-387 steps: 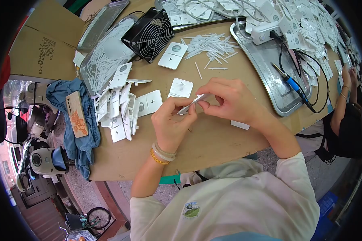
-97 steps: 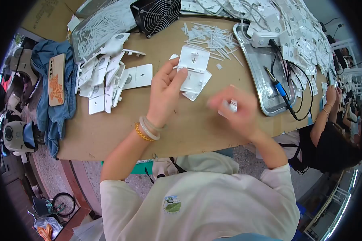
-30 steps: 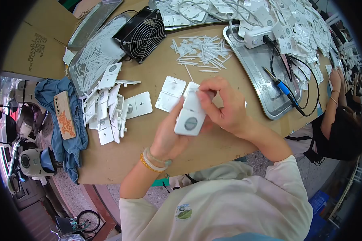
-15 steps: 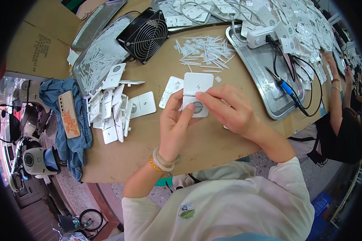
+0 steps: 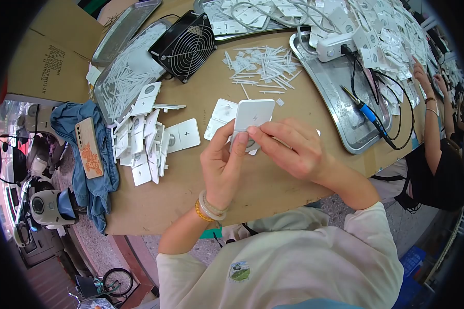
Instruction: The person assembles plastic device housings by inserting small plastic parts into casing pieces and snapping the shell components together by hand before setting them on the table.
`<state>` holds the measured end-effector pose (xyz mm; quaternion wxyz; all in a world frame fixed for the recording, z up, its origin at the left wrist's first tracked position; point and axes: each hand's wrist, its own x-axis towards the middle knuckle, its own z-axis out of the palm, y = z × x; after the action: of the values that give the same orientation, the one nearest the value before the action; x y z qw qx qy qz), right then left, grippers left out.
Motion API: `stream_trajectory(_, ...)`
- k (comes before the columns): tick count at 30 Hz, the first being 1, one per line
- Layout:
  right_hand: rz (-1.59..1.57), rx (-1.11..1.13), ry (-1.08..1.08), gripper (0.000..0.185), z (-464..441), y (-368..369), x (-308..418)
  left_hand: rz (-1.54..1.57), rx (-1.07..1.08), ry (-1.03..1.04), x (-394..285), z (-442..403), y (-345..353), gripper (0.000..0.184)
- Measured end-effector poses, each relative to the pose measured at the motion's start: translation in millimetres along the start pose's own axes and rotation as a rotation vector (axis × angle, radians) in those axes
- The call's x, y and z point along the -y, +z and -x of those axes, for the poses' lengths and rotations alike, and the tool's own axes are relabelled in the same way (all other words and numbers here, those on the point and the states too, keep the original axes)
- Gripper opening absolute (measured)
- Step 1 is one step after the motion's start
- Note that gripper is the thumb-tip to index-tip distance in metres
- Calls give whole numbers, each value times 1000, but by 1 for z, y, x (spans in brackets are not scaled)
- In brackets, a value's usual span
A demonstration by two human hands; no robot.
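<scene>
A white folding panel with a lightning mark is held up over the cardboard-covered table. My left hand pinches its lower left side between thumb and fingers. The fingertips of my right hand are closed on its lower half, near the fold, and cover much of that half. Another opened white panel lies on the table just behind my left hand. Left of my hands is a heap of similar white panels, with one opened panel at its right edge.
Thin white strips lie beyond my hands. Behind are a black fan and a tray of strips. On the right, a soldering iron rests on a metal tray. A co-worker's arm is at far right.
The held panel has turned from its round-disc side to upright and unfolded, and its upper half now tilts. My right fingertips have closed onto the lower half. The co-worker's hands have moved.
</scene>
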<state>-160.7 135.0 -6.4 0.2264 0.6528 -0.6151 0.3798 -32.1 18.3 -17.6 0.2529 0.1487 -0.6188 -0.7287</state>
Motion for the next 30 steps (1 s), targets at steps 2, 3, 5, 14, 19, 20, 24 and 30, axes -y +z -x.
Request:
stream_trajectory(2,10,39,-29,39,-3,-3,-3,43,-21,-22,-1,-1,-1,28)
stream_trajectory(3,15,59,-43,38,-4,-4,-4,108,-42,-58,-2,-3,-1,26)
stream_trajectory(5,-155,-31,279,34,-7,-5,0,241,-64,-122,-3,-4,-1,24)
stream_trajectory(14,-1103,-57,1060,31,1,10,-2,268,-102,-165,-4,-6,4,24)
stream_trajectory(19,-939,-7,955,32,0,9,1,274,-117,-141,3,-1,6,23)
stream_trajectory(20,-938,3,946,32,0,9,2,256,-134,-114,7,1,6,22)
stream_trajectory(24,-867,9,847,34,3,8,5,251,-169,-44,10,6,12,21)
stream_trajectory(30,-1045,-111,839,35,-1,16,9,415,-206,-110,-1,5,16,22)
